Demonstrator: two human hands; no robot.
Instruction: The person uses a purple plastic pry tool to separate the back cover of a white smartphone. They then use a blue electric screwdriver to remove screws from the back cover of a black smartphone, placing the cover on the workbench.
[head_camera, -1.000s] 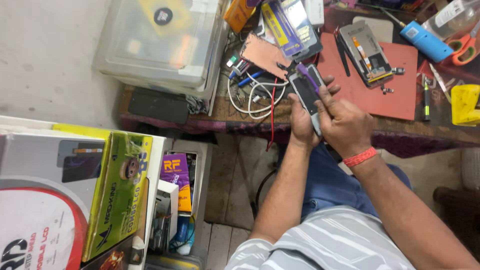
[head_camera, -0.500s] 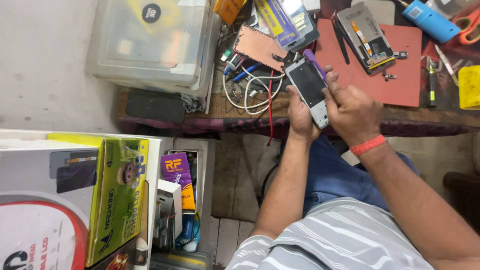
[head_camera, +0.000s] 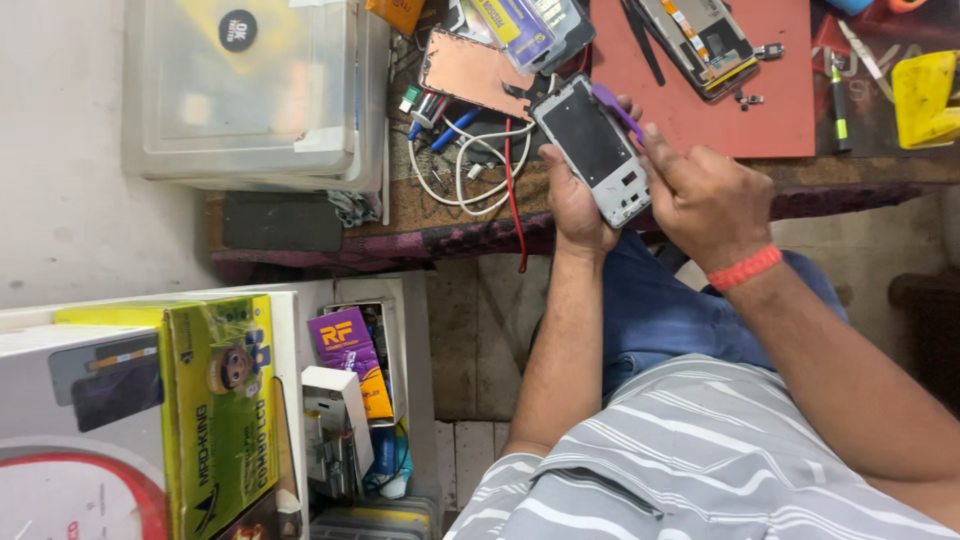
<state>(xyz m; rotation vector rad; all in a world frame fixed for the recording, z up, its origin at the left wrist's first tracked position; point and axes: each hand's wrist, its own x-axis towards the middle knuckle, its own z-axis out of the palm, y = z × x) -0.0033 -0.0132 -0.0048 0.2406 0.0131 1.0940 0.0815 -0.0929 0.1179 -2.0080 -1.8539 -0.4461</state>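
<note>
1. Grey and white, the phone frame (head_camera: 594, 150) sits in the left hand (head_camera: 572, 205), which wraps round its lower edge and holds it up above the counter (head_camera: 450, 215).
2. The right hand (head_camera: 705, 195) pinches a small purple pry tool (head_camera: 617, 110) and presses it against the right side of the phone frame (the tip touches the rim).
3. The right wrist has a red band (head_camera: 743, 268) on it.
4. Just past the right hand lies a red mat (head_camera: 790, 95), and on it, beyond the fingers, rests another opened phone (head_camera: 700, 40) with tiny screws (head_camera: 745, 98) beside it.
5. Past the left hand lies a copper-coloured plate (head_camera: 475, 75), close to the top of the phone frame.
6. White cables (head_camera: 465, 165) and one red wire (head_camera: 514, 190) curl on the counter just left of the left hand.
7. Far to the left of both hands stands a clear plastic box (head_camera: 250, 90).
8. A yellow thing (head_camera: 925, 95) sits far to the right of the right hand, well apart from it.
9. Below the hands, near the person's left arm, colourful boxes (head_camera: 215, 400) stand on the floor side.
</note>
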